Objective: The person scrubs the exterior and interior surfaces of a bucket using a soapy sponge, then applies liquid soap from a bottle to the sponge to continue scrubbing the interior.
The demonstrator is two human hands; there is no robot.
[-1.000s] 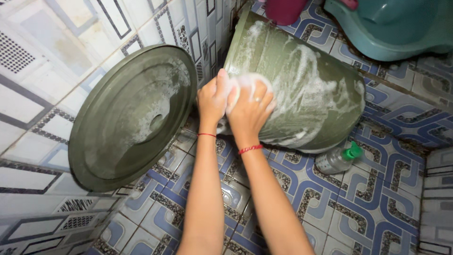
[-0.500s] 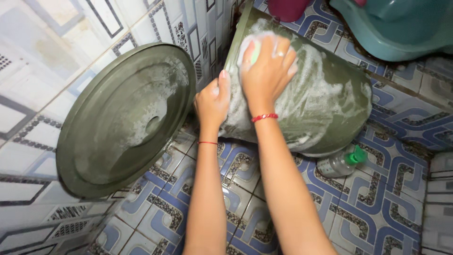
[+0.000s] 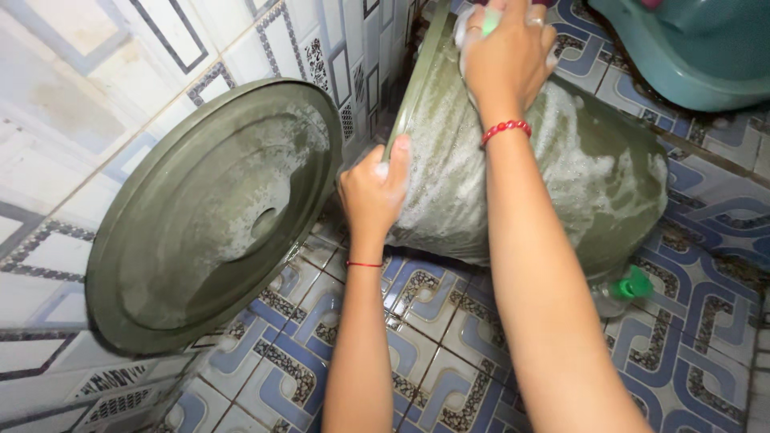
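The bin lies on its side on the floor, its rim end far and its base toward the right, close to the tiled wall. The right hand is cupped over a soapy sponge with a green edge, pressing it onto the far, upper part of the bin near the rim; the left hand is spread flat against the bin's near left side, thumb up, steadying it. To scrub well here, I judge the sponge wants firm, overlapping strokes along the ribbed wall, with the left hand bracing so the round body does not roll, and extra care at the rim where grime tends to sit. The bin is dull olive green, faintly ribbed, and streaked with white suds over most of what shows, thinner toward the base. Its round lid, same green and foamy, leans against the wall at left, just apart from the bin. A clear bottle with a green cap lies beside the bin's base; a teal tub stands far right.
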